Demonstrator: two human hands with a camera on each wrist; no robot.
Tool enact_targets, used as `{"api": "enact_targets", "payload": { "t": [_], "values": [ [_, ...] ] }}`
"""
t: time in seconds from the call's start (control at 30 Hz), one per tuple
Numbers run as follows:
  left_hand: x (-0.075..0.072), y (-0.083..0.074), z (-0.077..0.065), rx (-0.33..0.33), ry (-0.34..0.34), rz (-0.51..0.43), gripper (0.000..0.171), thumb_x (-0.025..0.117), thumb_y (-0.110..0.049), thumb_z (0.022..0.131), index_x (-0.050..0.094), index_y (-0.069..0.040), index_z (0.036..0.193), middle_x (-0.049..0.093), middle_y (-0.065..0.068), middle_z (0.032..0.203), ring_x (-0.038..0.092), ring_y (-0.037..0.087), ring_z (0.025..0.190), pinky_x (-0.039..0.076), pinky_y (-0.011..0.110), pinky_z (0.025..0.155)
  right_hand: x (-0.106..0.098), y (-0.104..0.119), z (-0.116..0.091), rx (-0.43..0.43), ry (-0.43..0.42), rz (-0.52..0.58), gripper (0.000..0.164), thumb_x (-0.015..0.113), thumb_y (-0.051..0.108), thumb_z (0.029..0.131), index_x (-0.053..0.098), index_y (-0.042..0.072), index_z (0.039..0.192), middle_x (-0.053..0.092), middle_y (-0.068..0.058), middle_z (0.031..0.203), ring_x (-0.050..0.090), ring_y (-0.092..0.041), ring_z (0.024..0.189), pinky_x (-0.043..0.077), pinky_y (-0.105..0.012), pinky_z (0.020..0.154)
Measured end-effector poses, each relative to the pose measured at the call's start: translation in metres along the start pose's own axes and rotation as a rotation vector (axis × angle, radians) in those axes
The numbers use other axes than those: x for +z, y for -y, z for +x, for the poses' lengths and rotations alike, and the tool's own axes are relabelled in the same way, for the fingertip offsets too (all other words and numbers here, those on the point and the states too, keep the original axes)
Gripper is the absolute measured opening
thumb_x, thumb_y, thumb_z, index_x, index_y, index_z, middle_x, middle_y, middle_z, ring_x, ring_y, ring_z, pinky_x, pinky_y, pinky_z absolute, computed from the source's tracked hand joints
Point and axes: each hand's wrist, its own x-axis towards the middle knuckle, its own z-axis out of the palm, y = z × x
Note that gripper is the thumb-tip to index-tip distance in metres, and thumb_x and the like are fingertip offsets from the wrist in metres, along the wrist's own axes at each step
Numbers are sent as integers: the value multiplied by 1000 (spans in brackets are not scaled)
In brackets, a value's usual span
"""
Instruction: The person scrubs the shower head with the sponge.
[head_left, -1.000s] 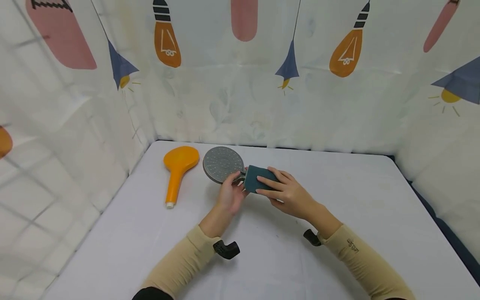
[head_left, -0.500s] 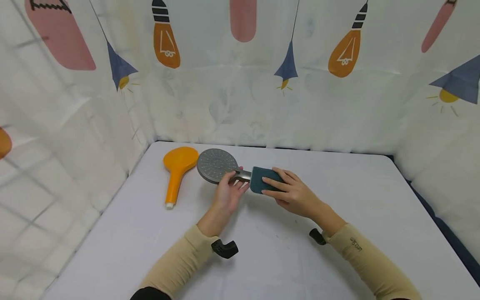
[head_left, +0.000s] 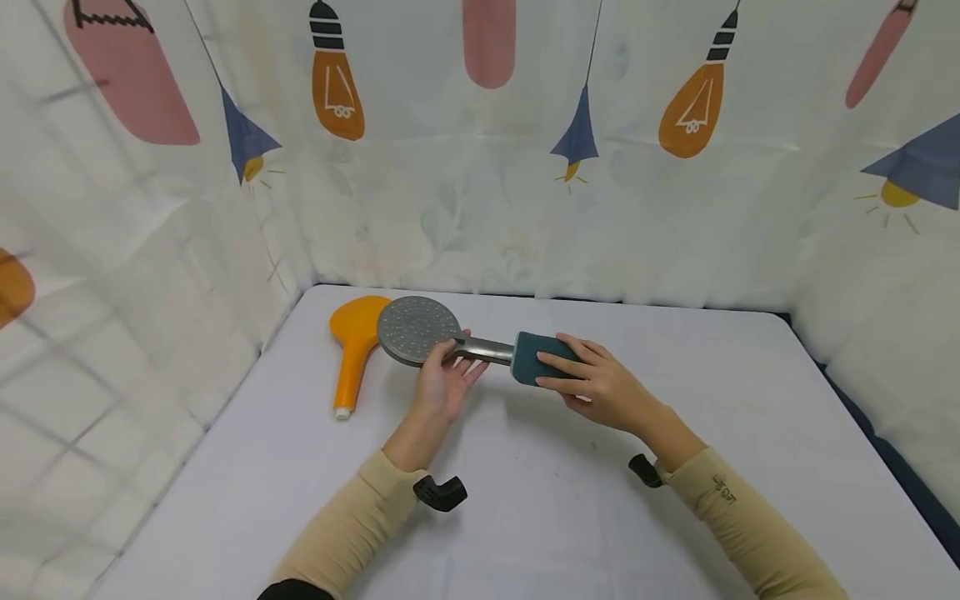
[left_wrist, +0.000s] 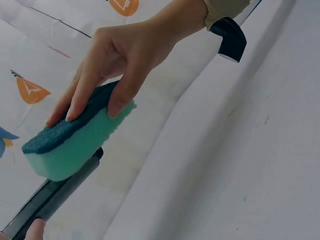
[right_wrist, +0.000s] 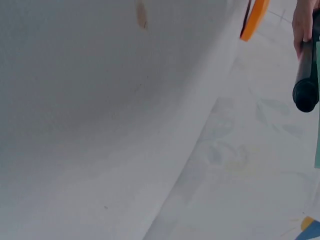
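A grey shower head with a dotted round face and a metallic handle is held above the table. My left hand grips it at the neck, thumb on top and fingers beneath. With its thumb and fingers my right hand holds a scrub sponge, dark teal on top and light green below. The sponge lies along the far part of the handle, whose dark end shows in the right wrist view.
An orange shower head with a white end lies on the white table, left of the grey one, which overlaps it in the head view. A patterned curtain hangs behind and at both sides.
The grey shower head and my left hand have moved left, while the right hand with the sponge has shifted right along the handle. More of the handle now shows between them.
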Motion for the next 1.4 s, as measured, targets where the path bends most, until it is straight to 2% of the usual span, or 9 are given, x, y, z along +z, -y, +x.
{"api": "enact_targets", "payload": {
  "t": [0.13,0.27,0.5,0.63,0.83,0.97,1.03,1.23,1.4],
  "values": [
    [2,11,-3,-32,54,68,53,34,-13,109,20,4,156,31,22,159,38,38,144,36,50,114,6,4,6,-7,-5,-12,61,93,2,67,75,13,124,65,-14,135,54,-49,128,48,-56,100],
    [6,19,-4,-45,78,161,51,33,-16,109,25,5,155,36,20,156,46,31,137,46,40,103,8,8,11,-18,12,-24,64,94,5,67,74,15,127,64,-13,137,53,-47,129,48,-54,102],
    [3,11,0,3,22,57,55,35,-12,106,21,2,157,30,25,158,38,43,142,32,58,114,-3,3,-13,13,9,12,62,90,0,67,75,15,125,65,-14,135,54,-49,127,49,-56,98],
    [3,13,-2,-21,41,66,54,36,-12,107,21,2,157,30,24,159,38,43,143,33,58,113,-3,7,-15,26,-14,28,62,90,-2,67,74,13,126,65,-15,135,53,-50,128,48,-58,99],
    [6,23,-7,-62,75,176,54,33,-15,108,20,4,156,33,23,158,40,39,143,39,49,112,3,16,-1,-15,24,-17,62,92,4,69,74,14,127,64,-13,138,51,-48,131,46,-55,103],
    [2,21,-6,-49,43,100,55,33,-13,106,18,4,156,28,25,160,36,42,145,32,55,115,0,15,-9,-9,26,-23,65,93,2,66,74,15,126,65,-12,137,53,-48,129,48,-55,100],
    [-1,18,-4,-31,27,65,55,33,-13,106,18,5,156,29,25,159,36,43,144,30,58,115,-3,13,-17,23,17,8,62,91,1,68,74,14,126,64,-13,137,52,-48,130,49,-56,99],
    [-4,11,-2,2,44,71,51,34,-12,105,25,3,153,37,21,154,44,40,139,34,57,113,-7,9,-35,219,-84,273,33,73,13,96,72,12,129,61,-14,141,45,-40,140,42,-46,110],
    [1,16,-7,-5,126,136,51,34,-11,106,26,4,154,37,23,155,46,39,138,36,58,111,0,13,-17,290,-103,369,50,79,-3,84,72,12,131,62,-16,139,44,-37,142,44,-51,108]
  ]
}}
